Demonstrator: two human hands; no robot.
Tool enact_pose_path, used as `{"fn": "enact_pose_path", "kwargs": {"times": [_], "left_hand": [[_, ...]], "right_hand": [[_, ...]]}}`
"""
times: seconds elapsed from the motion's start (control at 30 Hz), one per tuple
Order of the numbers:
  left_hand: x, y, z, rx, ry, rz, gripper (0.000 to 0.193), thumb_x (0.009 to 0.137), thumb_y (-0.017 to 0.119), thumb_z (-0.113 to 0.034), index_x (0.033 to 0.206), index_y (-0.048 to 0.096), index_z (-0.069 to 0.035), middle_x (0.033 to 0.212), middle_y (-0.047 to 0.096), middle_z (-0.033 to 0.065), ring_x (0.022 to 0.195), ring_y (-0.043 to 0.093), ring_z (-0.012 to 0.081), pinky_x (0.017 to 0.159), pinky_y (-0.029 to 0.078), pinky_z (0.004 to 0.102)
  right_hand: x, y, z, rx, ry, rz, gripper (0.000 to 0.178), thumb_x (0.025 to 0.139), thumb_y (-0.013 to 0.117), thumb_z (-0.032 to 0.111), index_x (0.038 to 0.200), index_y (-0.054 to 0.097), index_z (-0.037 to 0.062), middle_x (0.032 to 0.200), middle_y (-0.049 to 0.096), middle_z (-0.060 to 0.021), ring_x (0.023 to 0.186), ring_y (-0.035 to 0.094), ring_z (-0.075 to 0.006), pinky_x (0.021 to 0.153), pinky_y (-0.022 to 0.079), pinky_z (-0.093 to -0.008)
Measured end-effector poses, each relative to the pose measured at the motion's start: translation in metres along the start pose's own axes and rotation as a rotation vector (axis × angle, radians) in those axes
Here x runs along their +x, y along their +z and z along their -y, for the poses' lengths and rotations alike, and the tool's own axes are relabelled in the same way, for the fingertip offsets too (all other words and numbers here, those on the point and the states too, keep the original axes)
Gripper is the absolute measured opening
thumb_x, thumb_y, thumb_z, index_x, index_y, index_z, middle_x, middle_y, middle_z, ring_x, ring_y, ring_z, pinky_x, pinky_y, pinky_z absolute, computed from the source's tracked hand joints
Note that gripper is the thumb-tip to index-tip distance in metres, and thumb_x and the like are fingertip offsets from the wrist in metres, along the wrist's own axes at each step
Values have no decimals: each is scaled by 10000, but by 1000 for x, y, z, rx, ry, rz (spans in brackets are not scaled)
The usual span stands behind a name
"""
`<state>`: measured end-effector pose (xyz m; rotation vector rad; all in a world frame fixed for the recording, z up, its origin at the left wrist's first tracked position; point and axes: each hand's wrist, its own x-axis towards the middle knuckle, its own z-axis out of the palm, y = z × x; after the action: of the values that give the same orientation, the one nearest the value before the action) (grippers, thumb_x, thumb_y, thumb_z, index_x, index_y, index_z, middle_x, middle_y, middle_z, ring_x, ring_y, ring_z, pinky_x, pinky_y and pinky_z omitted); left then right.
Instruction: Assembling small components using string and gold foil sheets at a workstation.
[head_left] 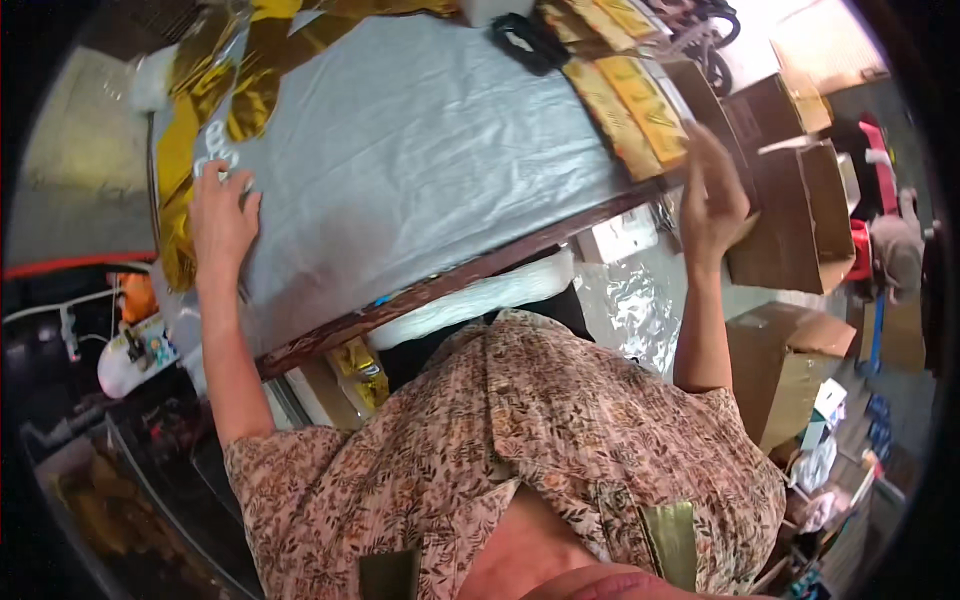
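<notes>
My left hand point(222, 222) is over the left end of the table, palm down, fingers slightly bent and apart. Its fingertips reach a small cluster of white looped pieces point(216, 150), whose kind I cannot make out. Shiny gold foil point(178, 225) lies beside that hand along the table's left edge. Beyond the table's right front corner, my right hand point(712, 195) is raised with its fingers stretched out, a little blurred, and holds nothing visible. Close to it are flat yellow packets point(640, 105) stacked at the table's right end.
A wrinkled silver-grey cover point(430, 120) spreads over the table, with a dark wooden front edge point(460, 272). A black coiled band point(528, 45) lies at the far side. Open cardboard boxes point(785, 215) stand to the right. Clear plastic wrap point(635, 310) sits below the front edge.
</notes>
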<state>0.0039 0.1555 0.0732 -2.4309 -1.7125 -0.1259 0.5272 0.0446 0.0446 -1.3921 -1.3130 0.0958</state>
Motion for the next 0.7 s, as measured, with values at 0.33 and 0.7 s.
{"fn": "enact_pose_path", "kwargs": {"times": [0.33, 0.7], "left_hand": [[52, 32, -363, -527, 691, -364, 418, 814, 668, -77, 1230, 623, -56, 1270, 622, 124, 1165, 597, 287, 985, 481, 395], [114, 14, -431, -775, 501, -586, 196, 874, 630, -121, 1034, 736, -84, 971, 715, 127, 856, 689, 324, 749, 567, 402]], "right_hand": [[35, -114, -143, -258, 367, 295, 343, 942, 647, 269, 1080, 721, -35, 904, 742, -90, 774, 681, -144, 711, 512, -273], [38, -137, -126, -132, 155, 49, 475, 884, 743, 359, 1147, 684, -32, 1136, 696, -141, 1033, 661, -222, 882, 507, -305]]}}
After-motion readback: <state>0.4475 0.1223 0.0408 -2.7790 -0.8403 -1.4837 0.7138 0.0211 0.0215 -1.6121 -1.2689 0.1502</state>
